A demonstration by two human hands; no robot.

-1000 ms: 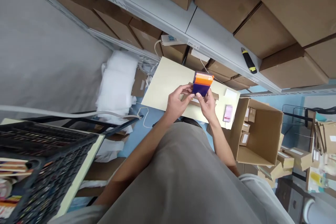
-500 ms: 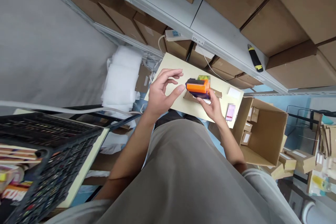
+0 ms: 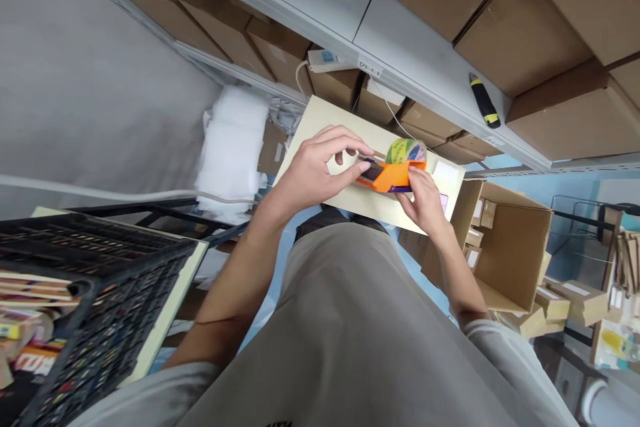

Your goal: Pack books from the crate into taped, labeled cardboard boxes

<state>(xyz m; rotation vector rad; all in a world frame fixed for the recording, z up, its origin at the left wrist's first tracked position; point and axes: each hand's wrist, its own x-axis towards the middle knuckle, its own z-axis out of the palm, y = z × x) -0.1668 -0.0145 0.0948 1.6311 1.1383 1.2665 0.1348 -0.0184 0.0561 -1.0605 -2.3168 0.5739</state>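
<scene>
An orange tape dispenser (image 3: pixel 393 177) with dark parts and a roll of tape (image 3: pixel 403 151) is held over the pale table (image 3: pixel 345 202). My right hand (image 3: pixel 425 199) grips its right end, fingers closed around it. At the dispenser's dark front end is my left hand (image 3: pixel 320 163), its thumb and curved fingers apart. The thumb tip is right at that end; whether it touches cannot be made out. Beneath the dispenser, a brown cardboard piece is mostly hidden.
A phone (image 3: pixel 443 201) lies partly covered by my right hand. To the right stands an open carton (image 3: pixel 520 247) with small boxes inside. A shelf (image 3: pixel 400 33) with boxes and a utility knife (image 3: pixel 484 101) runs above. White foam sheets (image 3: pixel 233 147) and a black crate (image 3: pixel 115 307) are left.
The tape dispenser has turned and shifted right in my right hand, bringing the tape roll into fuller view. My left hand has moved right, to its front end.
</scene>
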